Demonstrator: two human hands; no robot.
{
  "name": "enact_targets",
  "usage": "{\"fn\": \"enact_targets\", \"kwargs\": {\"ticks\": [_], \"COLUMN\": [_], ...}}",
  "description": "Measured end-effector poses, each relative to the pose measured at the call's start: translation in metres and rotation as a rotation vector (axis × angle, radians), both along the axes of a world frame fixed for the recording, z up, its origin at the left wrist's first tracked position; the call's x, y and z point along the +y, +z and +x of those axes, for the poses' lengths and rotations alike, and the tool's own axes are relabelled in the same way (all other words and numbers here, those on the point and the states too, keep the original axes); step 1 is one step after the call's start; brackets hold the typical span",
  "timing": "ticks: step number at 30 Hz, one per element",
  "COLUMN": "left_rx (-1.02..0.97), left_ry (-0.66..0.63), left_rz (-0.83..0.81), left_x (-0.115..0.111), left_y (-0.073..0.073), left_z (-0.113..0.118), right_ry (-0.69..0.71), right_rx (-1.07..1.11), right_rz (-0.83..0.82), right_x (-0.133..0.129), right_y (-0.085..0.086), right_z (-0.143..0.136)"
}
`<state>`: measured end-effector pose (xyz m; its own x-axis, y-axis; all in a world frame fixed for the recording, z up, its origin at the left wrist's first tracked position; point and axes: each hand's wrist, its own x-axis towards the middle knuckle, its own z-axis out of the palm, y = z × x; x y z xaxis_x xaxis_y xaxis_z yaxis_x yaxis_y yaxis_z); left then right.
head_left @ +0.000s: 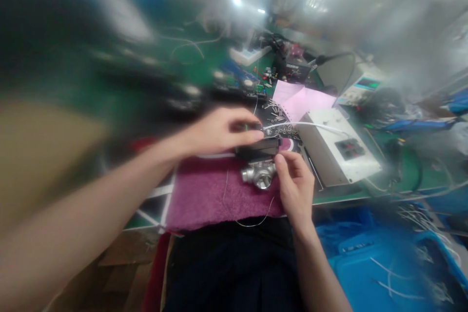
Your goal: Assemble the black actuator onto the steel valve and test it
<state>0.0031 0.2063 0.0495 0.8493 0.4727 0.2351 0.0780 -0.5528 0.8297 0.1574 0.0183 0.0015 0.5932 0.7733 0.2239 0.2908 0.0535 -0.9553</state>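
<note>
A black box-shaped housing with a silver metal fitting at its near side lies on a purple cloth. My left hand is over the housing's far side, thumb and fingers closed around something small and dark that I cannot make out. A white cable starts beside those fingertips. My right hand pinches the housing's near right corner between thumb and forefinger. A thin wire loops over the cloth's front edge.
Loose screws and small metal parts lie behind the housing, near pink paper sheets. To the right stands a white metal box, with a bench instrument behind it. Blue bins sit below at right.
</note>
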Motion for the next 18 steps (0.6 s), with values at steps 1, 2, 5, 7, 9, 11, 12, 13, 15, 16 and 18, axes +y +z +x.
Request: {"fn": "enact_targets", "kwargs": {"ticks": [1, 2, 5, 7, 9, 11, 12, 13, 15, 16, 18], "left_rx": [0.015, 0.028, 0.053, 0.058, 0.058, 0.06, 0.058, 0.055, 0.037, 0.023, -0.007], "left_ry": [0.003, 0.005, 0.009, 0.012, 0.017, 0.02, 0.021, 0.019, 0.014, 0.009, -0.011], "left_rz": [0.003, 0.004, -0.003, -0.002, -0.007, -0.018, -0.023, -0.028, -0.031, -0.03, -0.024], "left_x": [0.0003, 0.0006, 0.0015, 0.0021, 0.0025, 0.0026, 0.0025, 0.0025, 0.0026, 0.0027, 0.0033], "left_y": [0.0006, 0.0012, 0.0019, 0.0012, 0.0002, -0.001, -0.0014, -0.0018, -0.0024, -0.0027, -0.0032], "left_z": [-0.0002, -0.0004, -0.0008, -0.0009, -0.0009, -0.0011, -0.0012, -0.0014, -0.0017, -0.0019, -0.0021], "right_ry": [0.008, 0.014, 0.02, 0.017, 0.015, 0.018, 0.02, 0.022, 0.022, 0.02, 0.015], "right_rx": [-0.001, -0.004, -0.02, -0.03, -0.031, -0.026, -0.019, -0.011, 0.002, 0.005, 0.004], "right_rz": [-0.002, -0.004, -0.004, -0.006, -0.006, -0.007, -0.004, 0.0, 0.01, 0.013, 0.005], "right_x": [0.0001, 0.0002, 0.0005, 0.0006, 0.0005, 0.0002, 0.0001, 0.0, -0.0002, -0.0004, -0.0009], "right_y": [0.0, 0.0001, 0.0013, 0.0024, 0.0032, 0.003, 0.0026, 0.0018, -0.0002, -0.0013, -0.0032], "right_z": [0.0002, 0.0004, 0.0005, 0.0002, 0.0, 0.0, 0.0002, 0.0004, 0.001, 0.0013, 0.0018]}}
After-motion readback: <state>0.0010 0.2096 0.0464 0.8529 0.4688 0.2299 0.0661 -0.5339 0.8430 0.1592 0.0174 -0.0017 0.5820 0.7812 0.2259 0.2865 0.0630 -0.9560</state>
